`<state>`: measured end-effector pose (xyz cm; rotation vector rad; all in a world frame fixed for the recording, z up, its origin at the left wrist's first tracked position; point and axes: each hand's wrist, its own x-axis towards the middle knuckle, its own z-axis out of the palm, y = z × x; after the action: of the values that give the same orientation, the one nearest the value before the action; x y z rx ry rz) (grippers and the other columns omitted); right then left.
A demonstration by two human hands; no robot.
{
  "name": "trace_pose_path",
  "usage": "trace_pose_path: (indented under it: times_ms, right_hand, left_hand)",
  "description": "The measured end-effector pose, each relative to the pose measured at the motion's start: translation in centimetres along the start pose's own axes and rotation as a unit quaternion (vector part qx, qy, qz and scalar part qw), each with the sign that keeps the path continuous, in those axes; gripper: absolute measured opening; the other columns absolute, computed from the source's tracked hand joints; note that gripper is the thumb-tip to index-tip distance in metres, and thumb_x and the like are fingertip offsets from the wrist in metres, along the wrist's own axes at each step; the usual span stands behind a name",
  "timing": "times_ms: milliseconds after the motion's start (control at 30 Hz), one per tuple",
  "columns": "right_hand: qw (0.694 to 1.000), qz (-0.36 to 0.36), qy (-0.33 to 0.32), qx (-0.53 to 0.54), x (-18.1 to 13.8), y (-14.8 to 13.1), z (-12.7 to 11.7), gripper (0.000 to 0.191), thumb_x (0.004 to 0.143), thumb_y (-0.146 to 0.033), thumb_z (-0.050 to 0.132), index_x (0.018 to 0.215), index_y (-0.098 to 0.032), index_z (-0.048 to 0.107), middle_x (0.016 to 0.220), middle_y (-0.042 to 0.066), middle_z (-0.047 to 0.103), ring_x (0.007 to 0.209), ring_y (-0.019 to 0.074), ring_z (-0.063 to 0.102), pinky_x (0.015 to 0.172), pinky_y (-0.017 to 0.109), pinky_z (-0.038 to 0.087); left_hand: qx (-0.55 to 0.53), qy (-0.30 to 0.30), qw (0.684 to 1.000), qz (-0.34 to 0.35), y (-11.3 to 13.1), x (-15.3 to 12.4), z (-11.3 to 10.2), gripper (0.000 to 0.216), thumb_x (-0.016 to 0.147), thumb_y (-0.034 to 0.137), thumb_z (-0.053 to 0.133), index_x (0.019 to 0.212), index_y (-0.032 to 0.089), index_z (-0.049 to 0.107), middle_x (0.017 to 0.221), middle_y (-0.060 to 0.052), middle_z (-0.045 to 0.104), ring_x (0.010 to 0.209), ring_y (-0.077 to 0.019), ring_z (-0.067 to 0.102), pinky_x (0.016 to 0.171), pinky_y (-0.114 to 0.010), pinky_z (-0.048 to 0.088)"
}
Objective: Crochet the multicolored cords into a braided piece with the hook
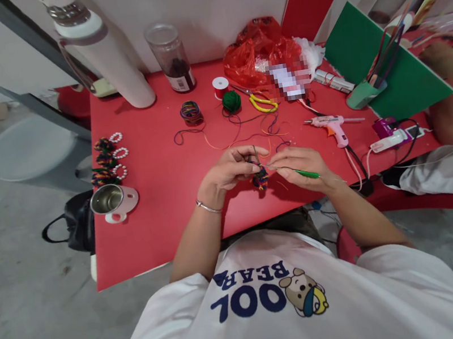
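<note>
My left hand (pixel 233 169) is closed in a pinch on a small multicoloured yarn piece (pixel 260 178) held just above the red table (pixel 154 175). My right hand (pixel 300 163) is closed on a green-handled crochet hook (pixel 305 173), its tip meeting the yarn piece. Both hands meet near the table's front edge. Loose coloured threads (pixel 238 133) lie on the table just beyond my fingers.
Behind are a multicoloured yarn ball (pixel 190 111), a green yarn ball (pixel 232 101), a red thread spool (pixel 221 86), yellow scissors (pixel 263 103), a pink glue gun (pixel 332 125), a jar (pixel 171 58) and a red bag (pixel 259 52). A metal cup (pixel 107 200) and finished pieces (pixel 108 159) sit left. Another person's arm (pixel 443 101) is right.
</note>
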<state>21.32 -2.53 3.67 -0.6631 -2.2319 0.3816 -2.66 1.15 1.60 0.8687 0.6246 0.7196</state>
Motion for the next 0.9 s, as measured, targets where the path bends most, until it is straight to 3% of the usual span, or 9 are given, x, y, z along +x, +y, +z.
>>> trace_pose_path:
  times_ms: [200,367,667,900]
  right_hand:
    - [0.994,0.081,0.053,0.053,-0.2,-0.4,1.5,0.028,0.107,-0.029,0.054,0.097,-0.023,0.079,0.096,0.007,0.081,0.09,0.0172,0.078,0.084,0.031,0.064]
    - [0.984,0.117,0.088,0.097,-0.5,-0.2,1.9,0.031,0.107,-0.03,0.055,0.091,-0.023,0.081,0.094,0.005,0.081,0.088,0.0171,0.077,0.082,0.032,0.062]
    - [0.964,0.178,0.131,0.147,-0.9,0.1,2.3,0.036,0.107,-0.042,0.056,0.091,-0.025,0.084,0.094,0.006,0.081,0.09,0.0184,0.076,0.084,0.035,0.062]
    - [0.948,0.227,0.147,0.167,-0.9,-0.1,2.4,0.04,0.106,-0.046,0.056,0.085,-0.024,0.082,0.088,0.006,0.08,0.086,0.0194,0.075,0.083,0.037,0.061]
  left_hand:
    - [0.028,0.005,0.999,0.015,-0.5,0.3,0.0,0.051,0.056,0.021,0.098,0.103,0.011,0.08,0.07,0.0,0.069,0.05,-0.0073,0.055,0.044,-0.019,0.033]
    - [0.017,0.004,1.0,0.014,-0.6,0.3,-0.1,0.052,0.058,0.021,0.097,0.106,0.011,0.079,0.069,0.001,0.068,0.047,-0.006,0.052,0.042,-0.019,0.03]
    - [0.007,0.041,0.999,-0.009,-0.2,0.0,0.8,0.041,0.055,0.029,0.1,0.085,0.011,0.077,0.058,0.002,0.064,0.042,-0.0043,0.046,0.04,-0.017,0.029]
    - [-0.008,0.063,0.998,-0.014,-0.2,0.1,1.0,0.043,0.054,0.035,0.101,0.079,0.011,0.075,0.057,0.002,0.061,0.043,-0.0051,0.047,0.04,-0.016,0.028]
